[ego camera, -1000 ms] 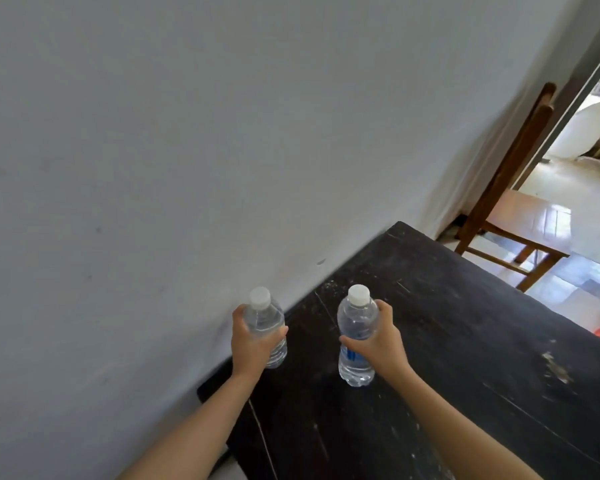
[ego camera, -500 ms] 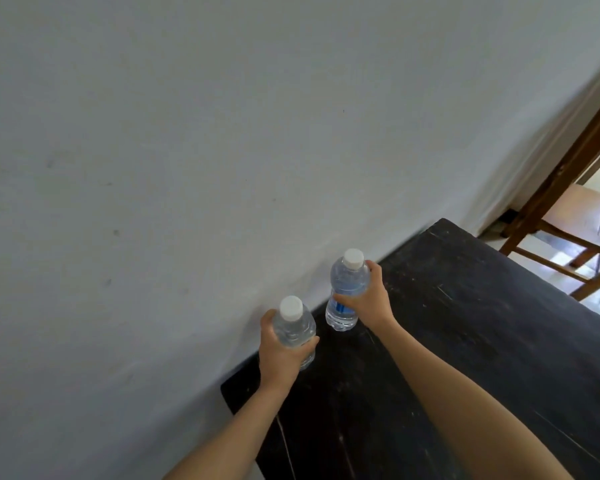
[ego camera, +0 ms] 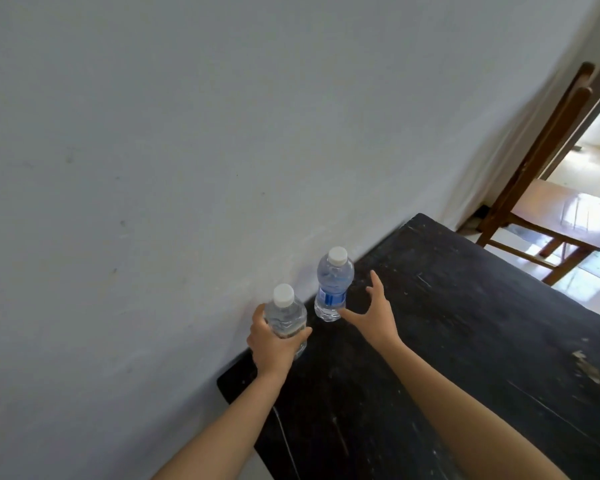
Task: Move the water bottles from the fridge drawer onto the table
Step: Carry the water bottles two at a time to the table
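Head: left hand (ego camera: 273, 345) grips water-filled bottle (ego camera: 287, 315); labelled bottle (ego camera: 333, 284) on table (ego camera: 465, 327).

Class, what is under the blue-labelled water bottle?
The blue-labelled water bottle stands on the dark wooden table, near the wall. The patch beneath its base is hidden by the bottle.

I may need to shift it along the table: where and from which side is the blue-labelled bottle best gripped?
Grip the blue-labelled bottle round its middle, at the label band, coming from the right across the table, where the right hand is spread. It stands upright, with the wall close behind and the other bottle, held by the left hand, beside it.
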